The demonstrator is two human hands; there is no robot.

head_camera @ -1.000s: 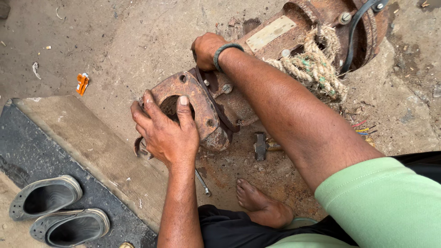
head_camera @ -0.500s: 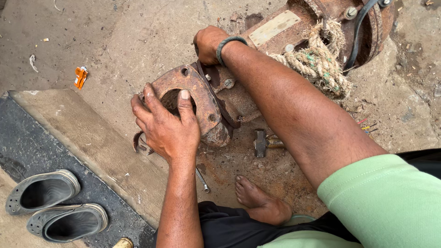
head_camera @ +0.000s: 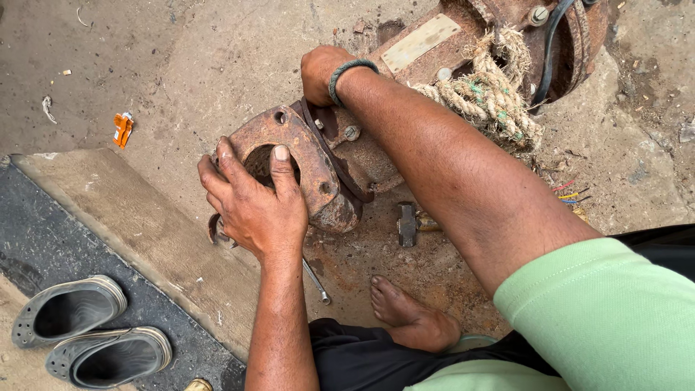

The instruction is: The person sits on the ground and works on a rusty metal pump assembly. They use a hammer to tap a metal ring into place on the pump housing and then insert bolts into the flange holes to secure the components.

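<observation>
My left hand (head_camera: 253, 206) grips the rusty flange (head_camera: 289, 163) on the ground, thumb in its bore; my right hand (head_camera: 322, 72) clamps the far joint. Next, I judge, comes working it loose evenly

Your left hand (head_camera: 253, 206) lies on the flange (head_camera: 297, 163), thumb in its bore; your right hand (head_camera: 323, 72) sits behind it on the pump (head_camera: 434, 65). A rope (head_camera: 492, 94) wraps the pump. The hammer (head_camera: 407, 223) lies right of the flange, the clogs (head_camera: 87, 333) at the floor's lower left corner.
</observation>
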